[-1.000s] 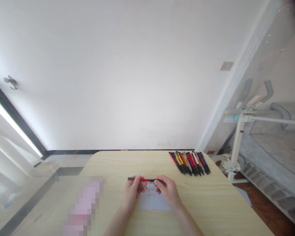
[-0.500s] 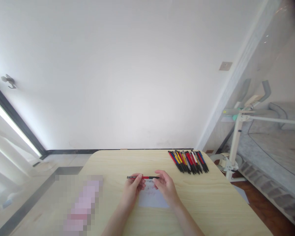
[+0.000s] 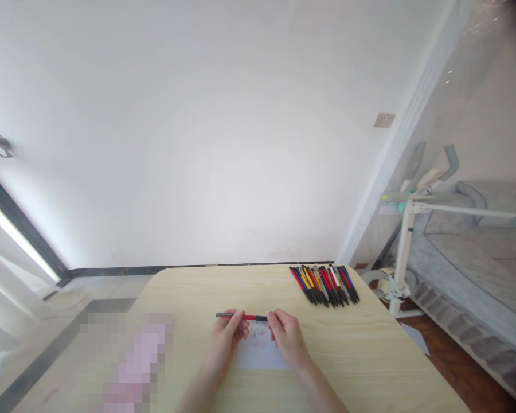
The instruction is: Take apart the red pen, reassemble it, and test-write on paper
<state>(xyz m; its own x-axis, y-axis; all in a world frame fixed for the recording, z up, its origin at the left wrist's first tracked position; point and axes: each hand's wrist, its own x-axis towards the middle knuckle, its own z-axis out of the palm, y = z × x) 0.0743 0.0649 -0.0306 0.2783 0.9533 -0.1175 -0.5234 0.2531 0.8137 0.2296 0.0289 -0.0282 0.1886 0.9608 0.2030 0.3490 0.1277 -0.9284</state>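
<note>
Red-and-black pen (image 3: 242, 316) lies level, long axis left–right across the view, over the far edge of the paper (image 3: 258, 357) on the surface (image 3: 189, 292); whether it clears the sheet cannot be told. Fingers of the left hand (image 3: 230, 337) pinch the red barrel, black end jutting out leftward; fingers of the right hand (image 3: 286, 339) clamp the opposite black end. Both hands are on it, and the spare pens (image 3: 324, 284) lie well apart at far right.
</note>
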